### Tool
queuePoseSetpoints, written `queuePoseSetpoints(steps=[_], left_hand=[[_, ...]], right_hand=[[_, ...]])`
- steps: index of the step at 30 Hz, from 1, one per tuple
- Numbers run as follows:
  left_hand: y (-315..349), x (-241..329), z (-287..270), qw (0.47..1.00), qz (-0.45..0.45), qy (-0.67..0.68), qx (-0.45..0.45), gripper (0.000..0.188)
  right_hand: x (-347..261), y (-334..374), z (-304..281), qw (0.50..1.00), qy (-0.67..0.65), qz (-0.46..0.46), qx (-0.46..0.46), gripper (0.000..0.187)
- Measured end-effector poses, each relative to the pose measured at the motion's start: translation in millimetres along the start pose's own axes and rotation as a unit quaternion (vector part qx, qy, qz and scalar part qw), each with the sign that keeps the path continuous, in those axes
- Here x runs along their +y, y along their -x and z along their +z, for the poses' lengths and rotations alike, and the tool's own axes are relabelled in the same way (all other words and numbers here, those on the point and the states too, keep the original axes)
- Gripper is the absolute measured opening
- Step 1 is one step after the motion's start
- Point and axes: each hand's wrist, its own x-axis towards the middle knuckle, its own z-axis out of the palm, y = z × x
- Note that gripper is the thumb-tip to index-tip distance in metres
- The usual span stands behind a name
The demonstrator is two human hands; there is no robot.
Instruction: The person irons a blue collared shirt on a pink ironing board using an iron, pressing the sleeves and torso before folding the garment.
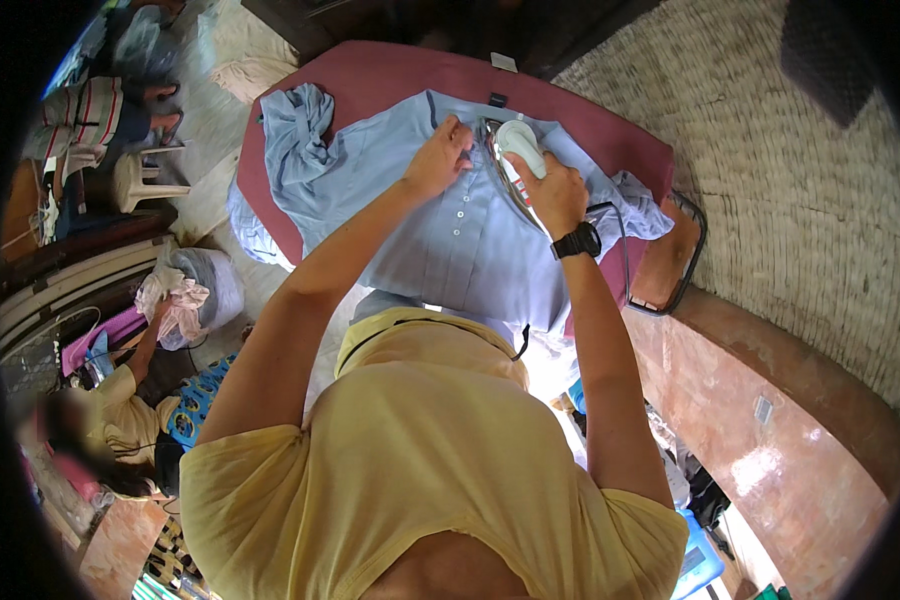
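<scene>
A light blue button-up shirt [390, 215] lies spread on a maroon padded ironing board [390, 65], its row of white buttons facing up. My right hand [558, 195], a black watch on its wrist, is wrapped round the pale handle of a clothes iron [518, 146]. The iron rests on the shirt, just right of the button strip. Left of the iron, my left hand [440, 160] has its fingers bent and closed on the shirt cloth near the top of the strip. One sleeve lies bunched at the board's far left.
A wire iron rest [698, 240] juts from the board's right end. Beyond it lies a woven mat-like surface [740, 160]. At left, a seated person handles cloth beside a plastic-wrapped bundle [215, 290]; another person's legs show near a plastic chair [145, 180].
</scene>
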Motion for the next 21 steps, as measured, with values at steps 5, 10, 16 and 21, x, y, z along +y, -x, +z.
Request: queuePoseSetpoints(steps=[5,10,16,21], left_hand=[[5,-14,-23,0.991,0.060,0.087,0.083,0.032],[-26,-64,-74,0.996,-0.024,-0.028,0.077,0.035],[-61,-95,-60,0.994,-0.073,-0.044,-0.064,0.032],[-65,-105,-66,0.988,-0.139,-0.043,-0.051,0.028]], right_hand=[[12,-6,-13,0.982,-0.189,0.015,-0.022,0.055],[-24,-1,-37,0.987,-0.052,-0.143,-0.051,0.056],[-52,-8,-3,0.976,0.024,-0.204,-0.076,0.061],[-47,-17,20,0.988,0.002,-0.151,-0.043,0.063]])
